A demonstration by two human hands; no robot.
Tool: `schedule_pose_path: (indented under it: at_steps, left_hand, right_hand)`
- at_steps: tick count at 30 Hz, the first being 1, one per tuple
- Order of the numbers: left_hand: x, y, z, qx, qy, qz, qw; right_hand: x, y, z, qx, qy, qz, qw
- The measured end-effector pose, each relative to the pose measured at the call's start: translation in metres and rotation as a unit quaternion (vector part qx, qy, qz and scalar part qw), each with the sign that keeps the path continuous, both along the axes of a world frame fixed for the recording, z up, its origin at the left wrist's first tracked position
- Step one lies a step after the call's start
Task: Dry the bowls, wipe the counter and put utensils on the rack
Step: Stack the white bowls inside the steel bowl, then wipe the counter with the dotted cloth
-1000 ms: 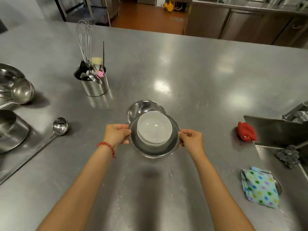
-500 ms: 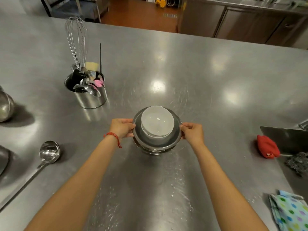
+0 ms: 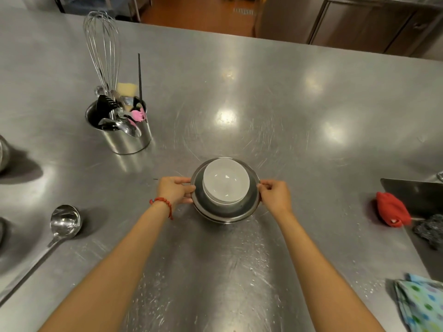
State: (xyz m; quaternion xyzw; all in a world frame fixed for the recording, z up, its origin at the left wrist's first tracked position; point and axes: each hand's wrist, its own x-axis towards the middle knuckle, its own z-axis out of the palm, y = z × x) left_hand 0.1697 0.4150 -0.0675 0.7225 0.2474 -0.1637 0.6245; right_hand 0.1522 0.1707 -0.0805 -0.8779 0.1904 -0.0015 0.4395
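Steel bowl gripped between outstretched left hand; right hand.

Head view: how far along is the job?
Looks done: white bowl nested in stacked steel bowls. In hand: left hand and right hand grip the stack's rim. Left: droplets on the steel counter; long steel ladle lying loose.

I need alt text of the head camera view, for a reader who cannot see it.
Two bare hands, left hand and right hand, grip the rim of a steel bowl holding a white bowl on a steel counter. A utensil holder with a whisk stands behind, a ladle lies left.
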Motion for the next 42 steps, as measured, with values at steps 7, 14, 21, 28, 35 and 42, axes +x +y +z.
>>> schedule_pose_path:
  at_steps: [7, 14, 21, 28, 35, 42]
  left_hand:
    - [-0.006, -0.004, 0.007, 0.068, -0.028, -0.020, 0.997]
    - [-0.050, -0.026, 0.028, 0.255, -0.223, -0.002, 0.941]
    - [-0.146, -0.110, 0.026, 0.312, -0.374, -0.085, 0.869]
    - [-0.220, -0.242, 0.019, 0.390, -0.381, -0.282, 0.789]
    - [-0.274, -0.334, 0.001, 0.439, -0.323, -0.353, 0.761]
    - [-0.299, -0.355, 0.003, 0.460, -0.280, -0.367, 0.759]
  right_hand:
    - [-0.012, -0.004, 0.002, 0.022, 0.000, 0.004, 1.000]
    - [-0.057, -0.030, 0.010, 0.064, -0.033, -0.009, 0.997]
    - [-0.150, -0.098, 0.014, 0.023, -0.070, -0.017, 0.997]
    - [-0.243, -0.206, 0.014, -0.017, -0.078, -0.058, 0.995]
    - [-0.296, -0.308, 0.005, -0.131, -0.036, -0.148, 0.980]
    - [-0.286, -0.318, -0.006, -0.045, 0.075, -0.144, 0.986]
